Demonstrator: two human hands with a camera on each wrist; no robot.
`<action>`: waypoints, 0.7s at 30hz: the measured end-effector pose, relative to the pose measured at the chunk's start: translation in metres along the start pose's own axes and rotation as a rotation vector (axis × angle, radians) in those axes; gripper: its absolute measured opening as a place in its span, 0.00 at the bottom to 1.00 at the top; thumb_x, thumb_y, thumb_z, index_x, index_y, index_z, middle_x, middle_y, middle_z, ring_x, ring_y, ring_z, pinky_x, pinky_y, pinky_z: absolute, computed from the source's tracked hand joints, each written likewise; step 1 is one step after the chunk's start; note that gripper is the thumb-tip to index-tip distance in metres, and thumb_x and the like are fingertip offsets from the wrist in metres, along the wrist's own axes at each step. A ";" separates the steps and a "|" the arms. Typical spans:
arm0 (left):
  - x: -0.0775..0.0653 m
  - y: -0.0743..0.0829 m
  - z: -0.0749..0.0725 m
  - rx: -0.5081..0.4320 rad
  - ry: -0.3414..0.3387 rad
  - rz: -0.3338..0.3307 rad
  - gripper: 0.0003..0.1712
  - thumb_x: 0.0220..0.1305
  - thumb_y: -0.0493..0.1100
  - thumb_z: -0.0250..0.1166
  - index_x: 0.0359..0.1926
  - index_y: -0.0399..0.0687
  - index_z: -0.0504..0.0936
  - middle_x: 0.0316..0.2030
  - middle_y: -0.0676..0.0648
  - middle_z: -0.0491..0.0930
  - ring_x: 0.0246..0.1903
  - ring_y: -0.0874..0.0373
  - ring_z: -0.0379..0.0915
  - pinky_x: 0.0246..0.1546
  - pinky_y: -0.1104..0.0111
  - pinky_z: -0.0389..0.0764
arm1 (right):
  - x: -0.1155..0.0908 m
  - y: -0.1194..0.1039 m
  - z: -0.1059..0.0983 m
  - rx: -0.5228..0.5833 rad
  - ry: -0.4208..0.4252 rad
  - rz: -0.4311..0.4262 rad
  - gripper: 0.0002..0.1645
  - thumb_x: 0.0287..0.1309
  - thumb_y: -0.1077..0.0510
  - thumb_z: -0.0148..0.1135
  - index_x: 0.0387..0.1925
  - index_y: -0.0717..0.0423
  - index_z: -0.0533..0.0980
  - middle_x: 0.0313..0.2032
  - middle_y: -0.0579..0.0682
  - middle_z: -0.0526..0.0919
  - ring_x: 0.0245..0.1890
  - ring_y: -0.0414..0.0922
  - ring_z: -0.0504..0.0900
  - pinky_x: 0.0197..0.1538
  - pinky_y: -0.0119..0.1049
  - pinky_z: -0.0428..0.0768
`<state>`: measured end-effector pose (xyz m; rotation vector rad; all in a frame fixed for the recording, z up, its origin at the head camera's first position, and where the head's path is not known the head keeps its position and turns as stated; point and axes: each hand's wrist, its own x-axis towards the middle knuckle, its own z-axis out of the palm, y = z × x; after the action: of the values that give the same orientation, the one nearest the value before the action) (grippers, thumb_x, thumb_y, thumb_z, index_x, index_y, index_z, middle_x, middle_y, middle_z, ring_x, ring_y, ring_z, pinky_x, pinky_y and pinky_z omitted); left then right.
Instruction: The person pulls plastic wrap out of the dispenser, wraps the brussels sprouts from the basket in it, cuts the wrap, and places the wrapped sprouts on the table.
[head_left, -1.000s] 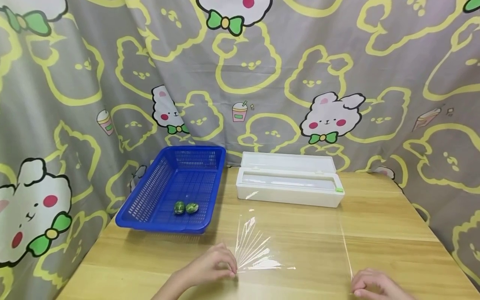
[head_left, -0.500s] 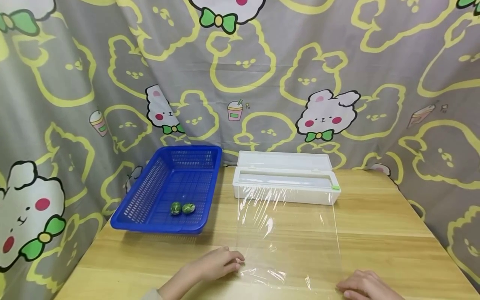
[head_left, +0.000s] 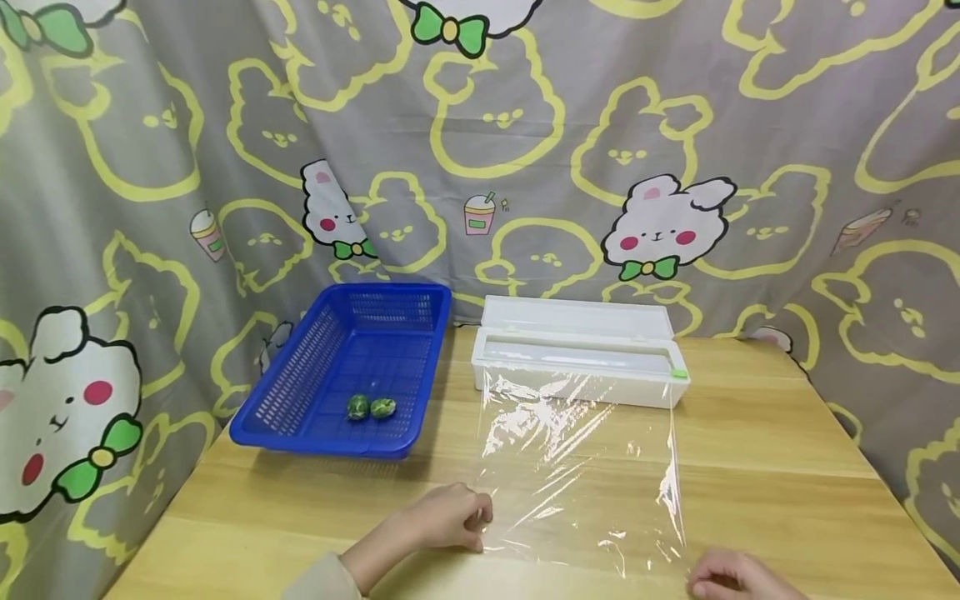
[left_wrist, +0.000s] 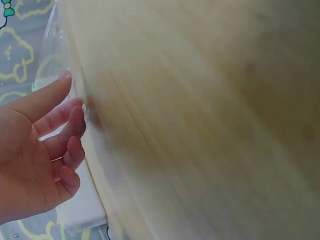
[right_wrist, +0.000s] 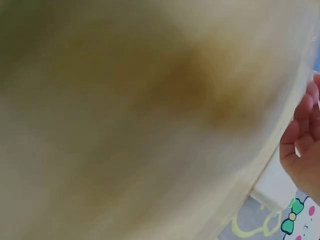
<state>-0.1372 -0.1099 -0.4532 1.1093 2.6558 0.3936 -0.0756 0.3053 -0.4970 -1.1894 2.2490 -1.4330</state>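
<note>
A sheet of clear cling film [head_left: 577, 475] stretches over the table from a white cling film box [head_left: 585, 387], whose lid stands raised at the back. My left hand [head_left: 453, 517] is at the film's near left corner, its fingers bent and its thumb apart from the index finger. The left wrist view shows that hand [left_wrist: 42, 150] with a gap between thumb and fingers. My right hand [head_left: 738, 575] is by the near right corner, with curled fingers and thumb close together. In the right wrist view the hand [right_wrist: 305, 135] is partly cut off; I cannot tell whether it pinches the film.
A blue plastic basket [head_left: 345, 358] stands at the back left, beside the cling film box. Two small green wrapped things [head_left: 371, 407] lie in it. A green slider [head_left: 678, 373] sits at the box's right end. Behind the wooden table [head_left: 787, 467] hangs a patterned curtain [head_left: 525, 125].
Bunched folds at my left hand have eased and the film has spread out flatter, its creases changing. My left hand has moved slightly right. My right hand has shifted a little left and down.
</note>
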 end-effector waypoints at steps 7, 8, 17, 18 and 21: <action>0.003 -0.006 -0.002 0.005 0.130 -0.083 0.29 0.40 0.59 0.71 0.46 0.57 0.78 0.30 0.58 0.62 0.34 0.64 0.58 0.31 0.74 0.62 | 0.015 -0.020 -0.001 -0.429 0.207 0.269 0.22 0.55 0.56 0.61 0.51 0.58 0.72 0.30 0.36 0.72 0.30 0.32 0.71 0.29 0.31 0.72; 0.003 -0.008 -0.002 0.016 0.141 -0.089 0.33 0.38 0.61 0.71 0.49 0.57 0.77 0.31 0.57 0.61 0.34 0.63 0.56 0.31 0.74 0.61 | 0.018 -0.021 -0.001 -0.518 0.231 0.287 0.25 0.53 0.53 0.63 0.52 0.56 0.72 0.32 0.37 0.73 0.34 0.35 0.73 0.33 0.35 0.74; 0.001 -0.018 0.006 0.076 0.082 -0.095 0.51 0.32 0.67 0.71 0.60 0.54 0.68 0.33 0.55 0.55 0.34 0.62 0.52 0.30 0.76 0.57 | 0.019 -0.013 -0.002 -0.757 0.167 0.400 0.41 0.42 0.36 0.66 0.53 0.58 0.71 0.29 0.36 0.62 0.28 0.30 0.61 0.32 0.38 0.63; 0.001 -0.019 0.006 0.085 0.081 -0.100 0.51 0.31 0.66 0.71 0.60 0.54 0.68 0.33 0.55 0.54 0.34 0.62 0.51 0.30 0.75 0.57 | 0.019 -0.012 -0.003 -0.744 0.159 0.422 0.43 0.41 0.35 0.66 0.53 0.59 0.71 0.29 0.37 0.63 0.28 0.31 0.61 0.33 0.40 0.64; 0.002 -0.020 0.004 0.095 0.069 -0.129 0.54 0.30 0.65 0.73 0.61 0.53 0.66 0.32 0.54 0.54 0.34 0.61 0.51 0.31 0.74 0.57 | 0.022 -0.011 -0.007 -0.698 0.134 0.480 0.48 0.39 0.33 0.65 0.56 0.59 0.69 0.30 0.40 0.64 0.29 0.32 0.61 0.33 0.39 0.62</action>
<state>-0.1507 -0.1214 -0.4640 0.9598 2.8143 0.2889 -0.0881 0.2920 -0.4790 -0.6051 2.9723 -0.5715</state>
